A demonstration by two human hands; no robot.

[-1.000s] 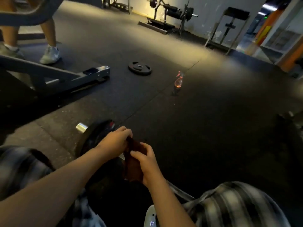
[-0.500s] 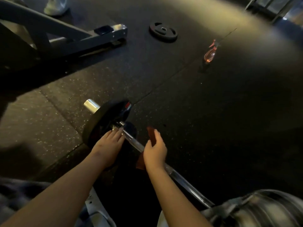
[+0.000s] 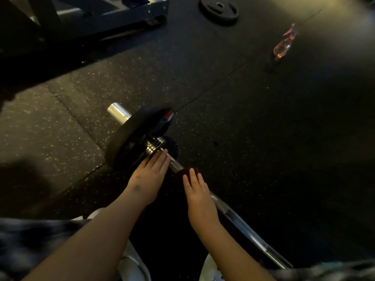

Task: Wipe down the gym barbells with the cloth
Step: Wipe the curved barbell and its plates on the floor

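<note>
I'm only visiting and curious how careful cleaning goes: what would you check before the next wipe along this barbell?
1. Cloth on the bar: ok. The dark red cloth lies over the barbell shaft.
2. Wiping hand placed: ok. The right hand presses the cloth with straight fingers.
3. Bar steadied: ok. The left hand rests flat by the collar, beside the plate.
4. Cloth damp enough: cannot tell.
5. Spray bottle within easy reach: not ok. It stands apart on the floor, past the bar.
</note>
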